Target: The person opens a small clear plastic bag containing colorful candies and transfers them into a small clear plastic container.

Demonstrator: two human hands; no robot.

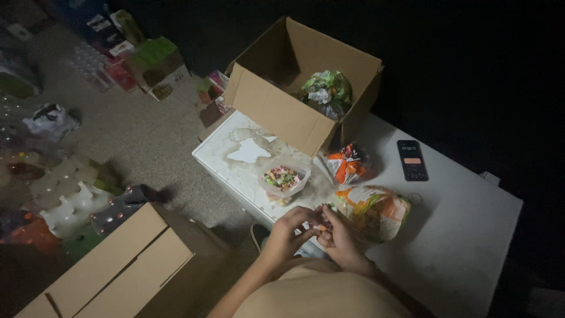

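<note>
1. Dim room, white table (459, 235) — an open cardboard box (276, 112) stood within reach.
2. Your left hand (288, 232) and right hand (338, 238) met, fingers pinched on a small orange piece (321, 227), just beside the colourful bag (374, 211) — close for easy handling.

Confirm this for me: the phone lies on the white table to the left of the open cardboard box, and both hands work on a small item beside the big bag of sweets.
Not quite. In the head view the phone lies on the white table to the right of the open cardboard box, not the left. The rest holds: the left hand and right hand work on a small item beside the big bag of sweets.
</note>
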